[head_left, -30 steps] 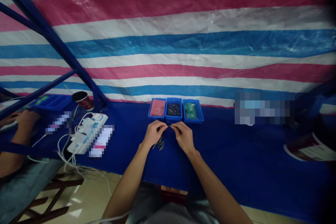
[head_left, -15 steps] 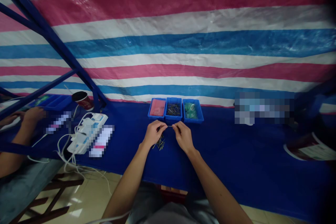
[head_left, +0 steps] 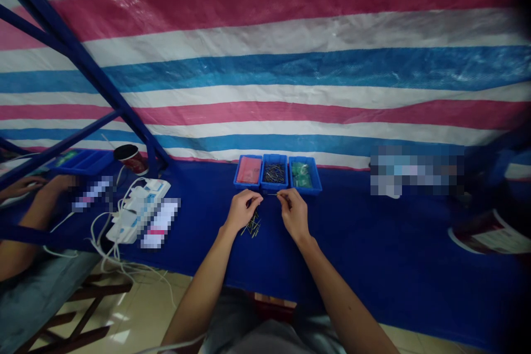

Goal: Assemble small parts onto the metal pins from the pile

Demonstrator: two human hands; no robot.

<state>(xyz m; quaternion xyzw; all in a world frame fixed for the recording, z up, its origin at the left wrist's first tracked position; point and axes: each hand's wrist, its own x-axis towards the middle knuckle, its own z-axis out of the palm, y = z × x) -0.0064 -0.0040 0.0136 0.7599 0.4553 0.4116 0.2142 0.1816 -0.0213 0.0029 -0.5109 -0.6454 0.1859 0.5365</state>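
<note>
My left hand (head_left: 241,210) rests on the blue table cover (head_left: 352,243), fingers curled in a pinch above a small pile of thin metal pins (head_left: 253,225). What it pinches is too small to make out. My right hand (head_left: 293,211) is pinched on one thin pin (head_left: 272,194) that points left, a small gap away from the left fingertips. Just behind both hands stand three small blue bins: a left bin (head_left: 249,170) with red contents, a middle bin (head_left: 274,172) full of dark pins and a right bin (head_left: 304,175) with green parts.
At the left lie a white power strip (head_left: 136,210) with tangled white cables and a dark cup (head_left: 130,157). Another person's hand (head_left: 58,183) works at the far left near a blue tray (head_left: 85,160). A striped tarpaulin hangs behind the table. Blue frame bars cross the upper left.
My hands have drawn apart: the right hand moved slightly up and right with the pin, which now shows free of the left fingers. The other person's hand shifted at the far left.
</note>
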